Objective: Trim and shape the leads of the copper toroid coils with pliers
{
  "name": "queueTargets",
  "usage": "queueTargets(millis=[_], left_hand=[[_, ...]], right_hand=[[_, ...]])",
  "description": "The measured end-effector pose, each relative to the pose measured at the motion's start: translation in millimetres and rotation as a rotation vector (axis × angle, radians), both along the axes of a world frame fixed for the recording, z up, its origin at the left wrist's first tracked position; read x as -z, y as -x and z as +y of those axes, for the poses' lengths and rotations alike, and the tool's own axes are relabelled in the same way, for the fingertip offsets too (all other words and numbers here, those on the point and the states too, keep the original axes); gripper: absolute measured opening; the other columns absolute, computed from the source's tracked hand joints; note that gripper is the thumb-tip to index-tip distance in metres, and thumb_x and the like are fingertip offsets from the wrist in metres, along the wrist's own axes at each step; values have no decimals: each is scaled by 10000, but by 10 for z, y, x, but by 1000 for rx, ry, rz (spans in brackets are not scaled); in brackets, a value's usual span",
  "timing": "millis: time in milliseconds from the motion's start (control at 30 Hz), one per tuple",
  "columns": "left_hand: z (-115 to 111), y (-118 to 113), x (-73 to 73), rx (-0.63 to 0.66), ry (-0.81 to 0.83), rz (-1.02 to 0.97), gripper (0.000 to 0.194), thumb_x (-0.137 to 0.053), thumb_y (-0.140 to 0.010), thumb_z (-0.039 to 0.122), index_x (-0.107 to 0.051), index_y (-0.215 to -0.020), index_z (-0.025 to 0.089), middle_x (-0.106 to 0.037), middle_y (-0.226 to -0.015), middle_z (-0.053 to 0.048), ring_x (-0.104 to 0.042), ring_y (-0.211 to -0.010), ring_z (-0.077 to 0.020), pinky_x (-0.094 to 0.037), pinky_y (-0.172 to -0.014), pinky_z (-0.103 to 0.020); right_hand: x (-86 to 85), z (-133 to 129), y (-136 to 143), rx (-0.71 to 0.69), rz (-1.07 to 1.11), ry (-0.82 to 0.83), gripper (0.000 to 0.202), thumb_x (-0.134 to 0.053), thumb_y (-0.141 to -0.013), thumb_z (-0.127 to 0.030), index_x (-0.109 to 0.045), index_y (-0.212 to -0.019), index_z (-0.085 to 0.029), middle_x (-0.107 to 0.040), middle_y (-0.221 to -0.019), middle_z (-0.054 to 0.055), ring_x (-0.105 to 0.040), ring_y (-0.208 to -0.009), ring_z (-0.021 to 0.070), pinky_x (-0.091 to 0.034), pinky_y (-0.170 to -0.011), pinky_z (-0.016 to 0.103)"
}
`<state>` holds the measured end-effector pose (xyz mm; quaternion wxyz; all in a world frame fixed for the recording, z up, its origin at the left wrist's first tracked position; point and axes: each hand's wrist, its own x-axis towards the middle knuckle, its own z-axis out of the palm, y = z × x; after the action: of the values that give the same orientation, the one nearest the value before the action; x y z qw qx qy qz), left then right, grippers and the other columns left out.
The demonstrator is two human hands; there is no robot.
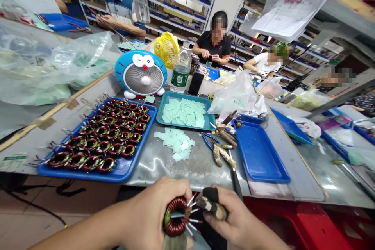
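Observation:
My left hand (158,207) is closed round a ring-shaped coil (176,216) wound with dark red wire, held just in front of the bench edge. Green shows on the coil's left side, and several white-sleeved leads stick out to its right. A light green piece spans the coil's opening. In my right hand (228,211) is a tool (215,208) with worn grips, its metal end beside the upper leads; whether it touches them I cannot tell. A black cover sits on one fingertip of this hand.
A blue tray (120,177) of similar coils stands left. Green sheets (178,140) lie mid-bench beside a teal tray (164,121). Pliers (217,155), another blue tray (263,152), a cartoon fan (142,72) and a bottle (180,72) are around. Several people sit beyond.

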<state>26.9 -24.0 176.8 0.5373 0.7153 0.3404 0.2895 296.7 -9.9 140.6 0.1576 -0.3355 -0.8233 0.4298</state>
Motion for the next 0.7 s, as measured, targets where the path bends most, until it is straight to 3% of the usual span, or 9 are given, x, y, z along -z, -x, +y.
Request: queueTargets(millis=[100, 233, 333, 433, 567, 700], left_hand=[[39, 19, 37, 35, 116, 0, 437, -772, -565, 210, -429, -836, 234, -411, -624, 112, -307, -543, -72, -264, -480, -204], [83, 16, 31, 44, 243, -88, 522, -789, -563, 210, -392, -901, 246, -439, -696, 110, -325, -599, -79, -278, -510, -199], [75, 4, 62, 53, 251, -110, 536, -800, -592, 248, -373, -915, 246, -429, -727, 101, -319, -624, -85, -278, -526, -209], [41, 0, 125, 56, 235, -120, 573, -836, -610, 364, -372, -924, 245, -415, -741, 88, -305, -639, -92, -267, -531, -218], [6, -3, 188, 174, 291, -186, 711, -897, -511, 555, -401, -907, 234, -494, -769, 70, -347, -633, -88, -285, -523, -213], [33, 5, 184, 146, 235, -148, 754, -898, -478, 641, -409, -881, 232, -441, -740, 75, -304, -638, -91, -263, -523, -222]], right_hand=[[62, 27, -35, 15, -34, -212, 364, -586, -947, -180, -562, -1301, -261, -579, -1005, 46, -528, -892, 192, -417, -771, 314], [-12, 165, -48, -37, -48, -459, 616, -541, -942, -96, -410, -1514, -281, -577, -1145, 93, -524, -992, 232, -440, -831, 374], [-15, 224, -13, -77, -61, -549, 629, -535, -928, -86, -406, -1516, -266, -584, -1134, 97, -515, -960, 237, -435, -802, 380], [4, 216, -6, -109, -65, -591, 511, -527, -933, -104, -469, -1423, -235, -592, -1100, 95, -505, -912, 229, -418, -762, 368], [-92, 169, -65, -187, -122, -650, 359, -528, -886, -120, -540, -1239, -187, -591, -1035, 95, -470, -832, 221, -371, -695, 355], [-194, 152, -133, -188, -194, -646, 402, -542, -899, -128, -528, -1294, -202, -591, -1084, 99, -478, -857, 227, -393, -715, 364]])
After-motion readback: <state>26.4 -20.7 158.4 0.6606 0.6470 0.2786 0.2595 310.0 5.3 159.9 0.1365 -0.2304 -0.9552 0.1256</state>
